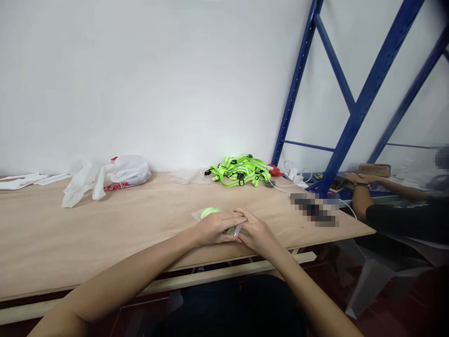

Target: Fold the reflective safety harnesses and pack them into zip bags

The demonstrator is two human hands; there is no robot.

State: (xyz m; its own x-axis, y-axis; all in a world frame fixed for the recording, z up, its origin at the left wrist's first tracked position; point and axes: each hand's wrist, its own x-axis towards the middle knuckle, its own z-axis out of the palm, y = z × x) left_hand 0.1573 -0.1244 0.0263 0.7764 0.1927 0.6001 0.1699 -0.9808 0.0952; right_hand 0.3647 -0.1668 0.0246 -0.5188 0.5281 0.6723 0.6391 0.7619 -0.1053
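Note:
A clear plastic bag [197, 215] with a rolled neon-green reflective strap [209, 212] inside lies near the front edge of the table. My left hand [216, 228] is closed over the bag, its fingers covering much of the strap. Against it, my right hand [257, 234] grips the bag's right end, where crumpled plastic shows between the two hands. A small red edge is visible beneath the right fingers. Parts of the bag stay hidden under both hands.
A tangled pile of neon-green reflective straps [242, 169] with black buckles lies by the wall. Flat clear bags [189, 176] are left of it, then a white plastic bag [128, 171]. Blue rack posts [354, 112] rise at right, where another person's arm [363, 199] shows.

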